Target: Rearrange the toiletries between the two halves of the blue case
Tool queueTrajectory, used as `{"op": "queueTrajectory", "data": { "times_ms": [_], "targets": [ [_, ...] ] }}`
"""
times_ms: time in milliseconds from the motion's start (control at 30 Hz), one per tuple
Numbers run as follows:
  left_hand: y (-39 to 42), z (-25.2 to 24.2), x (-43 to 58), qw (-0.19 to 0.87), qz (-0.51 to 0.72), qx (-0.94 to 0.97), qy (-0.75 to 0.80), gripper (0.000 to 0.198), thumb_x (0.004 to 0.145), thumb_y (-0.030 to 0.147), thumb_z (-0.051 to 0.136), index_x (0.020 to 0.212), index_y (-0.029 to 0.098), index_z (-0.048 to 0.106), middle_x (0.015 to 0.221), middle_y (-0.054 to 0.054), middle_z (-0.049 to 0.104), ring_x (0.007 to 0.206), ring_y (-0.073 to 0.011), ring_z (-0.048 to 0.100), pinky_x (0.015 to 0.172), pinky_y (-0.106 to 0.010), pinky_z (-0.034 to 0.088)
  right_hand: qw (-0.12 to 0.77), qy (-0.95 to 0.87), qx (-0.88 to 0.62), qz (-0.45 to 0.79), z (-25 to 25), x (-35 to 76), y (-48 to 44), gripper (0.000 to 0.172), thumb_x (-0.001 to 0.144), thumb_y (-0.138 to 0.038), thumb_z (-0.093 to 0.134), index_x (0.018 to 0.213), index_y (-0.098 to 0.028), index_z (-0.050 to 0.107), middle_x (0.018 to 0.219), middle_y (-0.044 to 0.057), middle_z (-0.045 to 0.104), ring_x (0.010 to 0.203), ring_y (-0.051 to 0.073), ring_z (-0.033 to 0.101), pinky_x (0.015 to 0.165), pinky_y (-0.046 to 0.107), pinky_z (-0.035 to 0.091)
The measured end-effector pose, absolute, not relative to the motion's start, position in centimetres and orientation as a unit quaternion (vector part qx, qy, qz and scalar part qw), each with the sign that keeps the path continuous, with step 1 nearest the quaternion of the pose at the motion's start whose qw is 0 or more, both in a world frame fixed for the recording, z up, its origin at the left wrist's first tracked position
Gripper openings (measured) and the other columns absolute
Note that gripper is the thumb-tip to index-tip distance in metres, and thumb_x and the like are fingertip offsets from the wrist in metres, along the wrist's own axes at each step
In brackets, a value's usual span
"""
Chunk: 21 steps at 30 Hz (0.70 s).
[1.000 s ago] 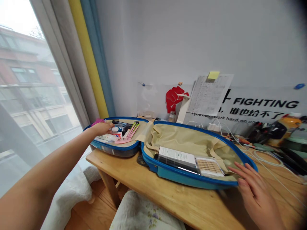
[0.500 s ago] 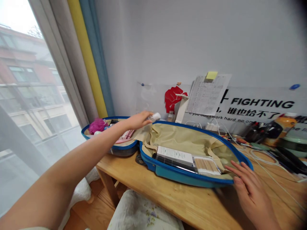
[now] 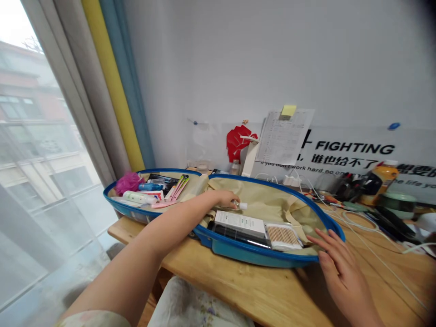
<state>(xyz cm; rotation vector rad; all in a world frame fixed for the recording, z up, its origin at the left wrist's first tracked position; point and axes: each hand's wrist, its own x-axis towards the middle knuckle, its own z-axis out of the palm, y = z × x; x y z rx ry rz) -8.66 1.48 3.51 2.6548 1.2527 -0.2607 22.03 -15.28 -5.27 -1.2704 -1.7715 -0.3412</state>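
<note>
"Grey wall (image 3: 255, 68) at the back, a yellow curtain (image 3: 112, 86) off to the left, a wooden table (image 3: 272, 290) below. What do you get?"

"On my feed, from way over here, I see a blue suitcase (image 3: 259, 259) laid open on the table, both halves facing up."

"And the left hand (image 3: 226, 198)?"

"I have it inside the right-hand half, fingers closed round a small clear bottle (image 3: 242, 206). Its white cap points right, above the beige lining. I can't tell whether bottle and lining touch."

"What about the right hand (image 3: 344, 272)?"

"Fingers spread wide, fingertips over the rim at the right end. I can't judge how hard they press. Near them I see a pack of cotton swabs (image 3: 283, 236) along the front, then a white box (image 3: 240, 222) with a black case (image 3: 241, 235) in front of it."

"Other half?"

"I see a purple bath puff (image 3: 128, 182) at the outer end, a blue bottle (image 3: 150, 186) just beside it, and slim pink and green sticks (image 3: 179, 188) nearer the hinge."

"Behind?"

"A red fist (image 3: 237, 141) on the wall, and papers (image 3: 285, 136) to its right."
</note>
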Motion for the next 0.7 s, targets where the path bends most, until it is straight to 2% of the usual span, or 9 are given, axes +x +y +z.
{"op": "queueTrajectory", "data": {
  "times_ms": [367,467,600,700],
  "targets": [
    [1.7,2.3,-8.9,0.105,-0.111,0.883,0.444,0.045,0.085,0.039,0.058,0.128,0.025,0.055,0.129,-0.006,0.060,0.114,-0.0219,0.057,0.093,-0.029,0.044,0.453,-0.712,-0.520,-0.133,-5.4,22.0,-15.2,0.041,0.092,-0.046,0.034,0.104,-0.023,0.066,0.119,0.009,0.064,0.129,0.028,0.047,0.100,0.050,0.044],
    [1.6,2.2,-8.9,0.112,-0.109,0.883,0.443,0.045,0.087,0.036,0.057,0.130,0.023,0.052,0.132,-0.008,0.056,0.118,-0.0233,0.055,0.098,-0.034,0.043,0.449,-0.712,-0.522,-0.135,-5.5,22.1,-15.2,0.041,0.092,-0.046,0.035,0.105,-0.023,0.066,0.121,0.009,0.063,0.129,0.028,0.047,0.101,0.050,0.044],
    [1.8,1.9,-8.8,0.123,-0.108,0.887,0.431,0.039,0.091,0.035,0.056,0.126,0.018,0.053,0.132,-0.010,0.053,0.116,-0.0239,0.054,0.099,-0.047,0.044,0.447,-0.718,-0.512,-0.148,-5.5,22.1,-15.2,0.039,0.093,-0.043,0.035,0.105,-0.023,0.065,0.120,0.009,0.064,0.128,0.028,0.048,0.099,0.050,0.045],
    [1.9,1.5,-8.8,0.126,-0.100,0.890,0.426,0.037,0.091,0.036,0.056,0.122,0.018,0.054,0.128,-0.010,0.054,0.112,-0.0232,0.055,0.094,-0.048,0.048,0.445,-0.722,-0.508,-0.150,-5.4,22.2,-15.2,0.038,0.093,-0.042,0.036,0.105,-0.022,0.065,0.121,0.009,0.063,0.128,0.028,0.048,0.100,0.051,0.044]
  ]
}}
